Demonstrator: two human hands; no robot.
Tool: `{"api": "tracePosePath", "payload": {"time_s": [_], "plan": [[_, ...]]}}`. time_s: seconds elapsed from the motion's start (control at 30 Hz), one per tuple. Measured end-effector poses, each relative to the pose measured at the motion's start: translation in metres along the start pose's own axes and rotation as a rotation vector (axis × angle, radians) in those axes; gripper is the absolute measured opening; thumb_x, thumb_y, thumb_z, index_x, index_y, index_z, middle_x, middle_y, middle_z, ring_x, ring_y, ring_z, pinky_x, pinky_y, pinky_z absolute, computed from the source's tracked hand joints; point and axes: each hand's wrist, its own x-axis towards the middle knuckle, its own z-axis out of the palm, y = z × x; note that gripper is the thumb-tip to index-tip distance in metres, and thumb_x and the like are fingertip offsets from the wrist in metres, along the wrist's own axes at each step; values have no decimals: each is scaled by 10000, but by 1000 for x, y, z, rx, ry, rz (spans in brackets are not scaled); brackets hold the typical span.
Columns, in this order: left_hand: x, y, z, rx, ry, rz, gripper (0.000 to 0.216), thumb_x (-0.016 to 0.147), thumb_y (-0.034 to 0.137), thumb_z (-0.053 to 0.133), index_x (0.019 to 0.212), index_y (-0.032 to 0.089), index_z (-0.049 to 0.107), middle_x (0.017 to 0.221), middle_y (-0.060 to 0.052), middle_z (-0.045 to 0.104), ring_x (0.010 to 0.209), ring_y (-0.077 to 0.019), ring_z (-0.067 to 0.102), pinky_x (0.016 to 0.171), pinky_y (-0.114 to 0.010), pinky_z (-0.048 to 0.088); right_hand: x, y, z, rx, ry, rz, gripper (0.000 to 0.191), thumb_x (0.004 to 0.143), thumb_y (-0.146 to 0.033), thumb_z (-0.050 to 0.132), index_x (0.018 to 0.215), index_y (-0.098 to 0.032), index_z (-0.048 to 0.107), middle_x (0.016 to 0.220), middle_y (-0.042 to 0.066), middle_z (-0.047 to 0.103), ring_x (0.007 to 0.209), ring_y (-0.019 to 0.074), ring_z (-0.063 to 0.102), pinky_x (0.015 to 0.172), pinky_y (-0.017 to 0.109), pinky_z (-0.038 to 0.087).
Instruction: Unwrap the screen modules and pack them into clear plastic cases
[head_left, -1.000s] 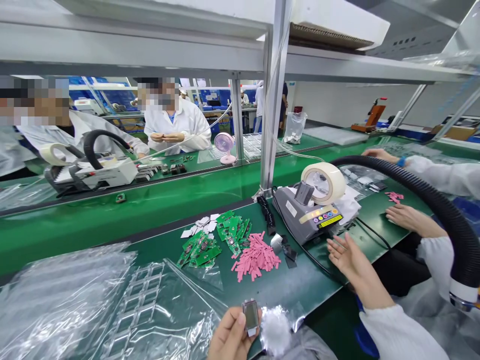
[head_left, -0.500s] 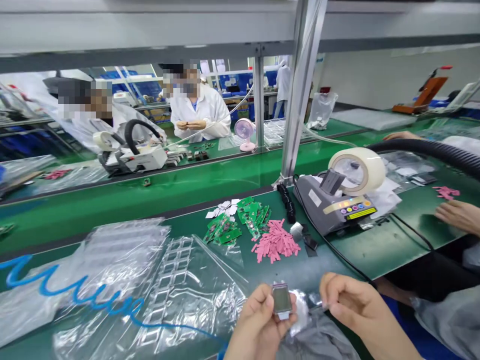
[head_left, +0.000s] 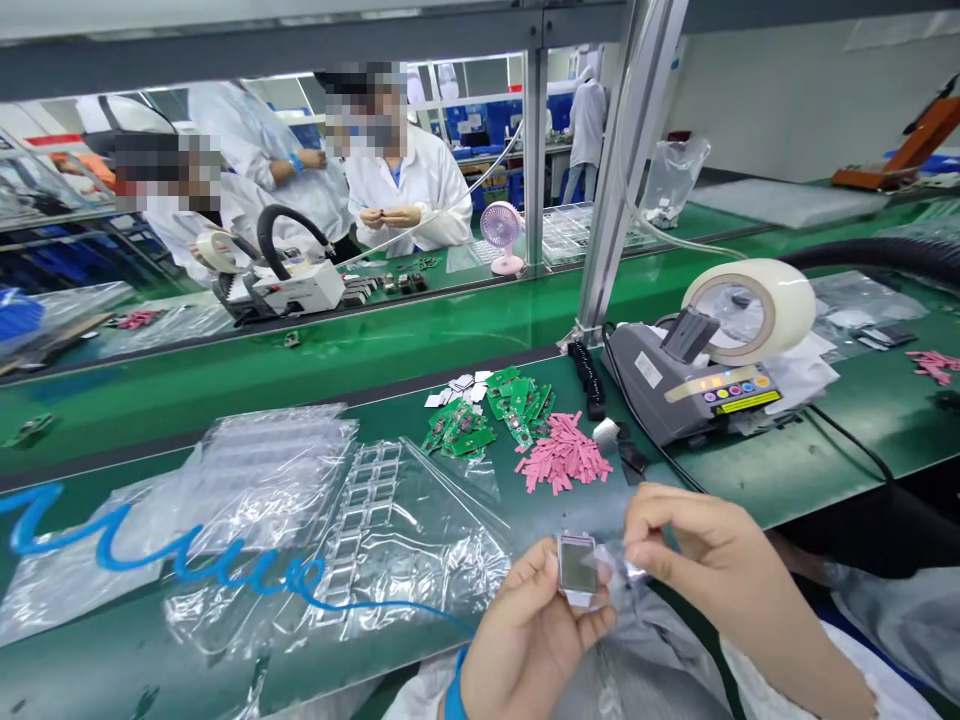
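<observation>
My left hand (head_left: 536,620) is closed around a small LCD screen (head_left: 577,566), a grey panel in a pale frame. The screen faces up, held by its edges between thumb and fingers. Just to its right, my right hand (head_left: 694,550) pinches a piece of shiny clear film (head_left: 634,570), partly hidden by the fingertips. Beyond my hands lie a heap of pink strips (head_left: 564,455), piles of green circuit boards (head_left: 459,430) and some small white pads (head_left: 459,390).
A tape dispenser (head_left: 690,385) with a large tape roll (head_left: 796,310) stands right of the heaps. Clear plastic trays and bags (head_left: 277,480) cover the left bench. A blue coiled cord (head_left: 225,570) crosses them. Co-workers sit opposite, near a pink fan (head_left: 502,238).
The camera view has shifted, so the bench items appear higher. Both hands sit slightly higher in view, still holding the screen and film. The neighbour's hand at the right has left the view.
</observation>
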Motion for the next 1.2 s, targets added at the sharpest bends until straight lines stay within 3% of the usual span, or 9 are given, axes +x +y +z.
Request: {"api": "tracePosePath", "payload": {"time_s": [0.17, 0.4, 0.7, 0.77, 0.83, 0.93, 1.07, 1.13, 1.2], "plan": [[-2, 0, 0, 12, 1, 11, 166, 742, 311, 679, 786, 153, 660, 768, -58, 671, 726, -133, 581, 768, -305, 431, 1, -3, -5, 126, 56, 84, 298, 810, -460, 586, 628, -224, 569, 600, -10, 513, 556, 130, 463, 506, 254, 378], [-2, 0, 2, 62, 40, 65, 199, 723, 319, 697, 749, 127, 652, 764, -53, 637, 725, -133, 552, 733, -289, 430, -3, -5, 5, -17, -200, 23, 341, 852, -452, 532, 605, -226, 599, 575, -1, 525, 579, 145, 484, 541, 278, 364], [-2, -1, 0, 94, 87, 72, 205, 735, 321, 682, 685, 134, 614, 681, -19, 566, 652, -109, 497, 698, -266, 403, 0, -2, 11, -173, -245, 7, 364, 894, -406, 462, 591, -228, 560, 566, -10, 516, 607, 146, 497, 547, 278, 352], [-2, -1, 1, 103, 114, 76, 232, 700, 338, 712, 668, 139, 598, 678, -17, 566, 646, -109, 493, 686, -262, 399, -1, 2, 15, -255, -202, -61, 330, 896, -365, 469, 606, -228, 548, 569, -18, 532, 587, 138, 500, 578, 287, 361], [-2, 0, -1, 108, 154, 91, 263, 664, 353, 740, 647, 150, 574, 674, -12, 566, 639, -109, 488, 673, -257, 392, -2, 8, 21, -382, -47, -157, 255, 872, -358, 519, 654, -227, 531, 576, -26, 538, 559, 134, 491, 608, 302, 354], [-2, 0, -7, 161, 182, 130, 299, 623, 363, 770, 629, 165, 547, 625, 13, 537, 606, -97, 466, 629, -230, 357, -3, 15, 33, -500, 135, -281, 274, 819, -490, 563, 856, -221, 529, 689, 0, 584, 631, 164, 522, 664, 329, 349], [-8, 6, -16, 275, 136, 145, 332, 578, 385, 797, 637, 168, 553, 629, 20, 540, 588, -86, 458, 604, -217, 317, 10, 21, 47, -431, -187, -340, 397, 856, -600, 409, 782, -225, 517, 668, -14, 577, 605, 150, 498, 657, 314, 342], [-13, 13, -20, 294, 118, 147, 336, 587, 405, 788, 651, 175, 551, 636, 5, 575, 611, -107, 502, 627, -232, 328, 29, 27, 50, -418, -230, -319, 445, 925, -532, 279, 702, -211, 491, 610, -12, 549, 566, 140, 480, 589, 290, 324], [-20, 22, -23, 288, 103, 146, 332, 617, 432, 761, 673, 186, 544, 644, -25, 624, 667, -157, 568, 674, -265, 350, 54, 36, 49, -425, -173, -267, 506, 975, -371, 120, 626, -197, 441, 542, 0, 503, 522, 132, 463, 499, 269, 269]]}}
